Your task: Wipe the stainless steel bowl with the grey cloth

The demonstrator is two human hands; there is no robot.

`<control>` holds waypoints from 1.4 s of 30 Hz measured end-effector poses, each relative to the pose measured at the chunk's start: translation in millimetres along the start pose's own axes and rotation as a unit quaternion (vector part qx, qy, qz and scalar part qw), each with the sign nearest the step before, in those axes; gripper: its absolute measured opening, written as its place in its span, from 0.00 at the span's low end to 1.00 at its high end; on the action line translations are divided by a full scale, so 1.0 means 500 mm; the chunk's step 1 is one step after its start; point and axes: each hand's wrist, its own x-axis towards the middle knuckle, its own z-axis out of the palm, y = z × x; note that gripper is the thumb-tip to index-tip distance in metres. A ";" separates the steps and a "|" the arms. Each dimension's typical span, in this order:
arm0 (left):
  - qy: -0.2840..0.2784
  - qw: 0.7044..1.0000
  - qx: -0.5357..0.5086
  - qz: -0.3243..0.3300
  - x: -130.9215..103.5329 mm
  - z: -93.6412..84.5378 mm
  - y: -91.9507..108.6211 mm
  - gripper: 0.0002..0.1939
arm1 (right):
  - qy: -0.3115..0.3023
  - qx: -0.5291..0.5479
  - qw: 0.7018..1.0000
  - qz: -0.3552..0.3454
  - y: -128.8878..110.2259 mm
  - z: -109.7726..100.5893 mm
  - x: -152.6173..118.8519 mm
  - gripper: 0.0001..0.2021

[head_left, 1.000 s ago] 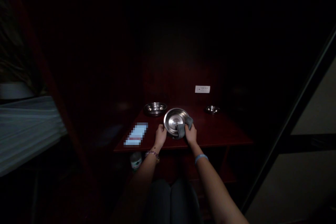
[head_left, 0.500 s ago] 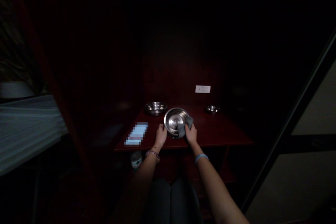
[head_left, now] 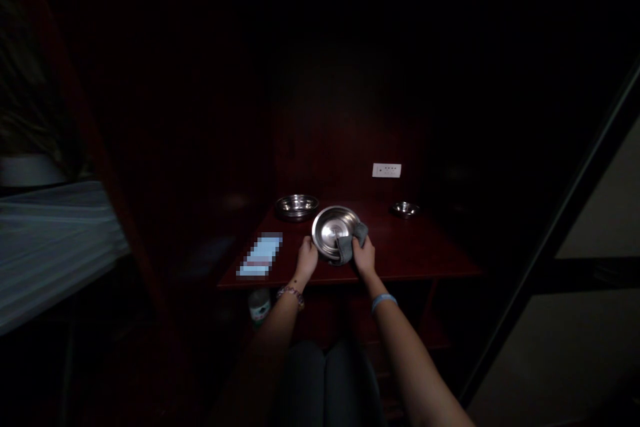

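Hardly anything's moved vs. 1 sec ago: both hands, bowl & cloth sit in approx. the same spots, and the whole view's only shifted by a hair. L hand (head_left: 307,259) is closed on the lower left edge of a round, shiny stainless-steel bowl (head_left: 330,230), w/ its inside tilted up twd me. R hand (head_left: 364,255) is gripping a dark grey, soft fabric cloth (head_left: 346,249) at the bowl's R side; one part hangs down over the bowl's near R rim & inner wall, another pokes up past my fingers. Same hold as in the earlier pics, AFAICT. Bowl's over the front half of a dark red, glossy wooden tabletop (head_left: 425,250), btwn my hands; can't tell if its base touches the wood.

Behind it to the L, a wide, shiny steel bowl (head_left: 297,205) stands near the back; far R, a small, shallow steel bowl (head_left: 405,209). Both where they were. Nr. my L hand lies a pale blue, slanted oblong (head_left: 260,256), blurred out, also unmoved. White rectangular socket plate (head_left: 387,170) on the dark red back panel (head_left: 330,167). Below the table's front L edge, a clear bottle w/ a green-white label (head_left: 259,308).
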 end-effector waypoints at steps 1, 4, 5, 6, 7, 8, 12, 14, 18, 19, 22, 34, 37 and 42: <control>0.002 1.000 -0.002 -0.003 0.001 0.001 -0.001 0.03 | -0.001 0.000 1.000 -0.001 0.000 0.000 0.000 0.18; 0.004 1.000 -0.002 -0.001 0.001 0.001 0.000 0.05 | -0.002 -0.004 1.000 -0.003 0.000 0.000 0.000 0.18; 0.004 1.000 -0.001 0.003 0.000 0.001 0.001 0.04 | -0.001 -0.006 1.000 -0.003 0.000 -0.001 0.000 0.18; 0.005 1.000 0.000 0.006 0.000 0.000 0.002 0.04 | -0.001 -0.008 1.000 -0.003 0.000 -0.001 -0.001 0.18; 0.007 1.000 0.002 0.006 -0.001 -0.001 0.003 0.03 | 0.000 -0.008 1.000 -0.002 -0.001 -0.001 -0.002 0.18; 0.009 1.000 0.005 0.004 -0.001 -0.001 0.004 0.03 | 0.001 -0.008 1.000 0.000 -0.002 -0.001 -0.002 0.18; 0.015 1.000 0.023 0.005 -0.002 -0.005 0.006 0.02 | 0.008 0.001 1.000 -0.002 -0.003 -0.001 -0.004 0.18; 0.017 1.000 0.023 0.010 -0.003 -0.006 0.007 0.02 | 0.010 0.003 1.000 -0.007 -0.003 -0.001 -0.005 0.18; 0.014 1.000 0.019 0.015 -0.004 -0.008 0.008 0.02 | 0.009 -0.005 1.000 -0.006 -0.002 0.000 -0.004 0.17; 0.013 1.000 0.020 0.018 -0.005 -0.008 0.008 0.02 | 0.008 -0.006 1.000 -0.005 -0.002 0.000 -0.003 0.17; 0.012 0.999 0.024 0.026 -0.005 -0.008 0.007 0.02 | 0.003 -0.007 1.000 -0.002 -0.001 0.000 -0.002 0.18; 0.011 1.000 0.006 0.011 -0.002 -0.005 0.005 0.02 | -0.003 -0.012 1.000 -0.008 -0.001 -0.001 -0.002 0.18; 0.005 1.000 0.008 0.011 -0.002 -0.004 0.004 0.02 | -0.002 -0.021 1.000 -0.004 -0.003 -0.001 -0.002 0.19; 0.008 1.000 0.020 0.006 -0.006 -0.006 0.011 0.02 | -0.001 -0.025 1.000 -0.004 -0.003 -0.002 -0.002 0.18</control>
